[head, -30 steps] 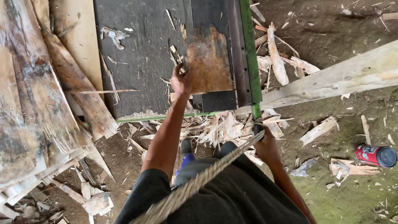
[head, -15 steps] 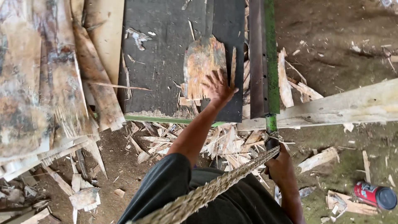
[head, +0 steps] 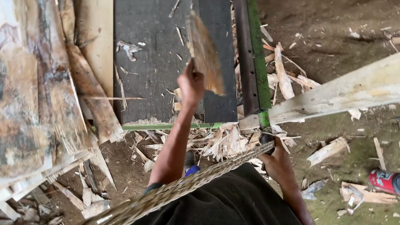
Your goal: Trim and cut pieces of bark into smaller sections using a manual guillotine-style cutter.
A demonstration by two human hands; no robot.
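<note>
Over the dark bench [head: 150, 75], straight ahead of the body and above the left hand [head: 191, 85], stood a thin brown sheet of wood veneer [head: 205, 52], lifted on edge and tilted. Gripped at its lower near corner by that left hand, fingers closed around the edge. Long axis ran away from the body, from the wrist up toward the far end of the bench, leaning slightly left; broad face turned toward the right, toward the green frame rail [head: 257, 62]. Clearly nearer the left hand, in contact with it; well apart from the right hand [head: 278, 160], down low beside the hip. Right hand wrapped around a dark handle at the foot of the green rail, near the pale plank [head: 341, 96] slanting off rightward. Below the bench edge, a heap of splintered wood scraps [head: 225, 141] on the dirt floor; to the left, stacked veneer sheets [head: 37, 96].
</note>
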